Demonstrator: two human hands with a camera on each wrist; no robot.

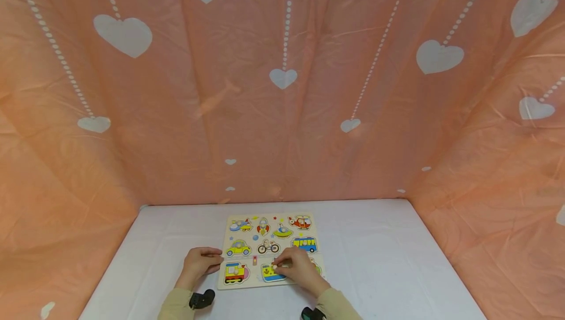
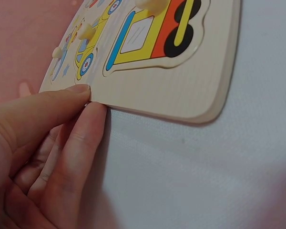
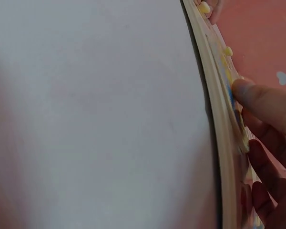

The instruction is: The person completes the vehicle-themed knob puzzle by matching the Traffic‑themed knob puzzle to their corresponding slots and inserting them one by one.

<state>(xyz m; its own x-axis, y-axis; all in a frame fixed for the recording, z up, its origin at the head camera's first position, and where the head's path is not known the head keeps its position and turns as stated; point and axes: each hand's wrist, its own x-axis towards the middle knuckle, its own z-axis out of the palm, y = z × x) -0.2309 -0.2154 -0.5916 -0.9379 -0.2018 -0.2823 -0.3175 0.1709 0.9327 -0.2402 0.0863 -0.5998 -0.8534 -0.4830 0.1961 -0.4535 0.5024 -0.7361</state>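
Observation:
A wooden peg puzzle board [image 1: 255, 282] with vehicle pieces lies on the white table. My left hand [image 1: 201, 263] pinches its left edge, thumb on the top face and a finger against the edge underneath, as the left wrist view shows. Over the front row, my right hand [image 1: 299, 266] grips a blue and yellow ship puzzle piece [image 1: 270, 275] with thumb and fingers. In the right wrist view the ship piece sits slightly tilted at the board, one end raised. A train piece [image 1: 235, 273] lies left of it; the front right piece is mostly hidden behind my right hand.
Behind the front row sit a car [image 1: 239, 247], a bicycle [image 1: 268, 246] and a bus [image 1: 304, 244]. The back row has a plane, a rocket, a spinning-top-shaped saucer and a helicopter [image 1: 300, 222]. A pink curtain [image 1: 282, 138] with hearts encloses the white table [image 1: 379, 261].

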